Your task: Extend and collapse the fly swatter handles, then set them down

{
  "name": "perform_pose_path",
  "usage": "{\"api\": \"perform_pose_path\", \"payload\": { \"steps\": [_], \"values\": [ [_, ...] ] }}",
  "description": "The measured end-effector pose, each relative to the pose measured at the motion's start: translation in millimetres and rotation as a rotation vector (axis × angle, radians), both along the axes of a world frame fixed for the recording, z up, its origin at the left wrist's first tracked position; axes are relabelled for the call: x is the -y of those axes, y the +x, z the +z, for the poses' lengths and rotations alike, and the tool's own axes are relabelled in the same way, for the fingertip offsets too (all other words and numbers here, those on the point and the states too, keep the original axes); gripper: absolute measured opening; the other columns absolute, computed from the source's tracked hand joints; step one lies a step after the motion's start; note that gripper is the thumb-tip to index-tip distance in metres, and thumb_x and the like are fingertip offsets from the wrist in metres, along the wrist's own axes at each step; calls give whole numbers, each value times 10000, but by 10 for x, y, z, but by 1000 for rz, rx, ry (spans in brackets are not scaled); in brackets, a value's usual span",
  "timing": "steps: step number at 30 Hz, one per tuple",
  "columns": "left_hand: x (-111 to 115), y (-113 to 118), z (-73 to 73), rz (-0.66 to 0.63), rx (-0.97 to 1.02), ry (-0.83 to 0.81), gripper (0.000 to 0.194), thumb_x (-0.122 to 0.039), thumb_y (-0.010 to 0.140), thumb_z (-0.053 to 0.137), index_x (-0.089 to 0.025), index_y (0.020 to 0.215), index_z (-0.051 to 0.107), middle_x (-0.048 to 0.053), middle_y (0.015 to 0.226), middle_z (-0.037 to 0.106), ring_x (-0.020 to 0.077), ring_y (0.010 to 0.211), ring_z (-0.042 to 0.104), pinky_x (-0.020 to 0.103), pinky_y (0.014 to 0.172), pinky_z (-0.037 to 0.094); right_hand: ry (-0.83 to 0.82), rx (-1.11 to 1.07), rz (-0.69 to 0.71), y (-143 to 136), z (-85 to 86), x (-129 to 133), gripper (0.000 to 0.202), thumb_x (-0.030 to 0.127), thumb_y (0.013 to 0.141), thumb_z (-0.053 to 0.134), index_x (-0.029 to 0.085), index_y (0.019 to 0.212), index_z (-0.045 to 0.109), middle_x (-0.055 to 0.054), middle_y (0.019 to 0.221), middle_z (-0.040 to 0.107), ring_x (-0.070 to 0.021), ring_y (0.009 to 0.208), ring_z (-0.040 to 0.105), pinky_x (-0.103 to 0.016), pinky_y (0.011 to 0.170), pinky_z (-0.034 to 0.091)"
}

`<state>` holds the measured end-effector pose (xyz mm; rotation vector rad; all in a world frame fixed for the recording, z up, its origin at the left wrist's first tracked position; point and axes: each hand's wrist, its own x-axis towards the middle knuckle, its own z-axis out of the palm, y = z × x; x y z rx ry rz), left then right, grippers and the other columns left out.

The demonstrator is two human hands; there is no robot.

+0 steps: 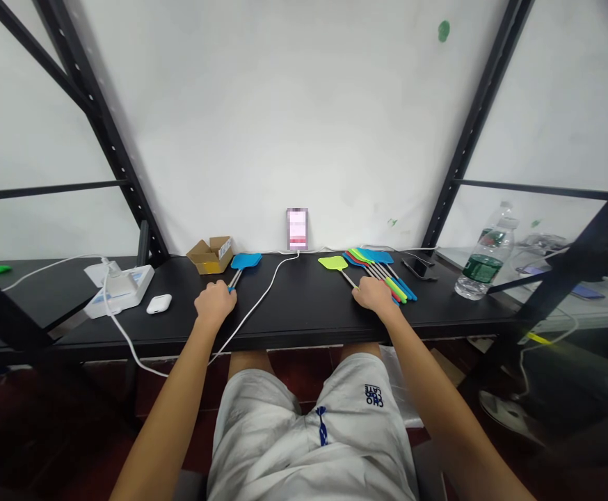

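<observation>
My left hand (215, 302) is closed around the handle of a blue fly swatter (246, 260), whose flat head lies over the black tabletop and points away from me. My right hand (373, 293) grips a yellow-green fly swatter (333, 262) by its lower end, with the head angled to the far left. Just right of that hand, several fly swatters (387, 275) in blue, red and green lie fanned side by side, their handles towards me. My palms and the gripped ends are mostly hidden by my fingers.
An open cardboard box (211, 256) stands behind my left hand. A lit phone (298, 229) leans on the wall, its white cable (254, 305) crossing the desk. Left are an earphone case (158, 304) and a power strip (121, 292); right, a dark phone (419, 268) and water bottles (484, 261).
</observation>
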<state>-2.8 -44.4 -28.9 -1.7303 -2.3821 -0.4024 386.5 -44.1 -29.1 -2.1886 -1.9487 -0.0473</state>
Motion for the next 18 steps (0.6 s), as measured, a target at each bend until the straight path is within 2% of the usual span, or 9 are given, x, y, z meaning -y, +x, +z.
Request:
{"api": "perform_pose_path", "payload": {
  "steps": [6, 11, 14, 18],
  "values": [
    [45, 26, 66, 13, 31, 1, 490, -478, 870, 414, -89, 1121, 574, 227, 1105, 600, 380, 1023, 601, 442, 793, 475, 27, -71, -31, -24, 90, 56, 347, 305, 876, 452, 88, 1071, 641, -214, 1021, 677, -310, 977, 648, -348, 784, 454],
    [280, 224, 308, 9, -78, 154, 482, -476, 864, 449, -72, 1093, 578, 242, 1109, 585, 389, 1060, 557, 445, 812, 458, 107, -82, -30, -103, 234, 195, 318, 291, 900, 400, 122, 943, 666, -198, 971, 684, -303, 946, 648, -344, 771, 431],
    [452, 398, 482, -137, -31, 232, 415, -468, 875, 450, -119, 1038, 602, 191, 1063, 615, 337, 1028, 576, 413, 839, 452, 205, -111, 7, -175, 351, 311, 304, 297, 908, 394, 141, 899, 655, -173, 932, 689, -280, 927, 640, -325, 768, 416],
    [663, 698, 616, -450, 248, 267, 327, -474, 869, 491, -181, 918, 629, 89, 952, 670, 240, 913, 620, 330, 812, 469, 367, -283, 119, -339, 462, 487, 233, 302, 896, 433, 167, 907, 622, -107, 839, 677, -226, 833, 620, -285, 736, 400]
  ]
}}
